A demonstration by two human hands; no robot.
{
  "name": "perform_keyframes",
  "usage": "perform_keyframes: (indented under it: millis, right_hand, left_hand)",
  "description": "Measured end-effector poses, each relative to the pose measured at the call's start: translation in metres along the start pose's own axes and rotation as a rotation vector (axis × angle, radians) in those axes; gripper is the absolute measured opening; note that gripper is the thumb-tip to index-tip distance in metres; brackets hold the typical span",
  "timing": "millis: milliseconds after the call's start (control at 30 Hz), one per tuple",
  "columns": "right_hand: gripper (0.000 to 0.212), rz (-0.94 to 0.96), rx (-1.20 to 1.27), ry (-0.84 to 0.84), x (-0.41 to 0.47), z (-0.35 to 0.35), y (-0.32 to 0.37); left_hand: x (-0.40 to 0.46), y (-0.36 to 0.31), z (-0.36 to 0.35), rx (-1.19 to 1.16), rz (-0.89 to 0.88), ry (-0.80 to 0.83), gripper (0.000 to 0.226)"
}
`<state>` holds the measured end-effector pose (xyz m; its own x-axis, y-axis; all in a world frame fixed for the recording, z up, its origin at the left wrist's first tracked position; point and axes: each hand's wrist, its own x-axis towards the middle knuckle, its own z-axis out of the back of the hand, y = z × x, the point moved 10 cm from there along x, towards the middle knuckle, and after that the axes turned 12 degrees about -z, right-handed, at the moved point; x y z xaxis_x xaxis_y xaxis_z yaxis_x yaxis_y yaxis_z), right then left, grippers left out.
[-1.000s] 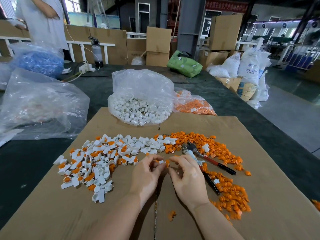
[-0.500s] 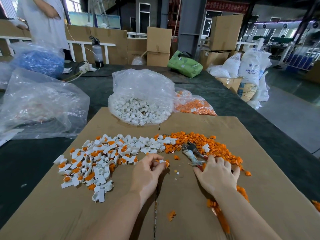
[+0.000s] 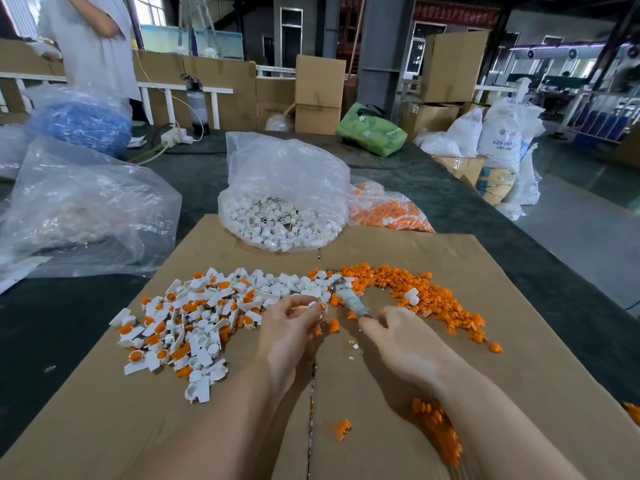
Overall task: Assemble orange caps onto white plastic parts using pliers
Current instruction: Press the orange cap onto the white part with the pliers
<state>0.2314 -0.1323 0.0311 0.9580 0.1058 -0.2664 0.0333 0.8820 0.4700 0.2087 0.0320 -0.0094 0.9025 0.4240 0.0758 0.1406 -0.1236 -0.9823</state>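
Observation:
My left hand (image 3: pixel 291 327) pinches a small white plastic part with an orange cap (image 3: pixel 317 305) at its fingertips. My right hand (image 3: pixel 401 344) grips the handles of the pliers (image 3: pixel 348 299), whose worn metal jaws point up and left toward that part. A pile of white parts, some with orange caps fitted (image 3: pixel 194 317), lies on the cardboard (image 3: pixel 519 375) to the left. Loose orange caps (image 3: pixel 440 303) arc round to the right. The pliers' handles are hidden inside my right hand.
A clear bag of white parts (image 3: pixel 284 199) and a bag of orange caps (image 3: pixel 388 213) stand at the cardboard's far edge. A large clear bag (image 3: pixel 83 209) lies at left, a blue-filled bag (image 3: pixel 79 123) behind it. A person (image 3: pixel 93 39) stands at the far left. More orange caps (image 3: pixel 440 434) lie under my right forearm.
My right hand left the part, reached to the pliers lying among the orange caps, gripped them and lifted them toward my left hand, which kept holding the part.

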Motion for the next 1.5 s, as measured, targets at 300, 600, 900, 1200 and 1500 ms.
perform_keyframes:
  millis: [300,600,900,1200,1500]
  right_hand:
    - [0.030,-0.091,0.414,0.389,-0.016,-0.030,0.003]
    - [0.034,-0.149,0.486,0.496,-0.022,-0.037,0.002]
    - [0.029,-0.083,0.441,0.478,-0.026,-0.034,0.006]
    - [0.034,0.120,0.128,0.091,-0.019,-0.016,0.013]
    - [0.035,0.043,0.323,-0.036,-0.018,-0.016,-0.005]
  left_hand:
    - [0.010,0.002,0.011,0.050,0.055,-0.082,0.005]
    - [0.008,0.000,0.012,0.040,0.089,-0.089,0.006]
    - [0.005,-0.005,0.007,0.058,0.070,-0.062,0.009]
    - [0.004,0.007,0.008,0.082,0.096,-0.096,0.011]
    - [0.005,0.009,0.013,0.105,0.064,-0.097,0.009]
